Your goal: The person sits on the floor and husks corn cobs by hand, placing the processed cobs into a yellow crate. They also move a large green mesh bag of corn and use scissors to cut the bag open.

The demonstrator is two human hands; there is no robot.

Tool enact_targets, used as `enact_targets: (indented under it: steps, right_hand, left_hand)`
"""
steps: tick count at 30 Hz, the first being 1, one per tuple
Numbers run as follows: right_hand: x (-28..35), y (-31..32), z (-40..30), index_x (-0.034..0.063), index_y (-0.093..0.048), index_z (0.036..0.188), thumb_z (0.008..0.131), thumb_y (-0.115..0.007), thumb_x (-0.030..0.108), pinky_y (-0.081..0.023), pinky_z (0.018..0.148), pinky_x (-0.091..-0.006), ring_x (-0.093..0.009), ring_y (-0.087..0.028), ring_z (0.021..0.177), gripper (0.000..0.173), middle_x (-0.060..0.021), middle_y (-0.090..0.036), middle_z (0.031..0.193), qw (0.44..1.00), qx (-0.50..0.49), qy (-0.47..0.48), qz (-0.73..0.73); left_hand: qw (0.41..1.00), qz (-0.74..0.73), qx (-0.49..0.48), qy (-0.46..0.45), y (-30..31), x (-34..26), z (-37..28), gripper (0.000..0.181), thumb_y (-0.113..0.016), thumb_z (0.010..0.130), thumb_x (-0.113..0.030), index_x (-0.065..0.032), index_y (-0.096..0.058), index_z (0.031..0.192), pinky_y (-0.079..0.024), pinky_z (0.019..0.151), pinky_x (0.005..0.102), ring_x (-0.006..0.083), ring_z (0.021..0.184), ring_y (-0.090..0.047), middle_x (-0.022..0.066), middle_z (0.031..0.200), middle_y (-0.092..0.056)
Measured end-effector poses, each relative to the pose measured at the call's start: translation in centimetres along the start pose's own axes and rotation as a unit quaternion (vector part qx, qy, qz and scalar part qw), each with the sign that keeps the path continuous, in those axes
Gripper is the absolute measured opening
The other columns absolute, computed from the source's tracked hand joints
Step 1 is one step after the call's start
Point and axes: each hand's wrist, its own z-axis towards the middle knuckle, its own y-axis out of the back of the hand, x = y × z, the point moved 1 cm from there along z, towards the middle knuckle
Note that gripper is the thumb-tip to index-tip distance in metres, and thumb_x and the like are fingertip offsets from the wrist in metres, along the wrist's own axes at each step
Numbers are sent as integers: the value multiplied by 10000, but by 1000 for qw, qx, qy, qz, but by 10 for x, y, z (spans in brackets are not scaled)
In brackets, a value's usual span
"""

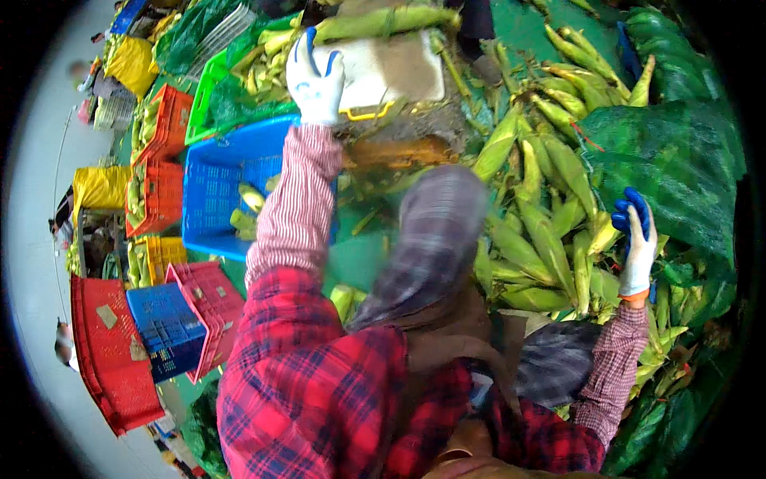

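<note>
My left hand [315, 81], in a white glove with blue-coated fingers, is raised over the left edge of a white board [359, 78] with a brown stain and a yellow handle. Its fingers are apart, and I see nothing in them. Beyond the board's far edge lies a long green ear of corn in its husk [389, 23]. To the right, my right hand [639, 239] wears the same kind of glove. Fingers slightly bent and apart, it hovers between a heap of unhusked corn [547, 239] and a green mesh sack [664, 173]; whether it touches either is unclear.
Left of my knees stands a blue crate [206, 179] holding a few corn pieces. Behind it are a bright green crate [200, 102] and red-orange crates [173, 129] of corn. A red crate [114, 353] and a pink crate [209, 311] stand at lower left. People are far off left.
</note>
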Motion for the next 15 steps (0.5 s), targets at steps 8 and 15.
enact_targets:
  steps: [8,15]
  right_hand:
    - [-3,-13,-9,13,-535,1361,1037,-478,248,-496,899,-291,-139,-632,949,405,-100,-655,1154,999,32,-32,-23]
    - [-5,-27,-3,17,-542,1355,1037,-479,254,-502,899,-302,-142,-636,957,402,-106,-654,1171,998,32,-43,-25]
  left_hand:
    - [889,-113,244,371,91,-1,-286,338,-738,813,-181,-28,-697,1112,-523,911,371,311,1002,-677,180,1099,-698]
    - [726,94,495,468,82,-1,-415,560,-725,780,-438,-70,-639,1193,-500,923,410,325,1062,-639,184,1152,-669]
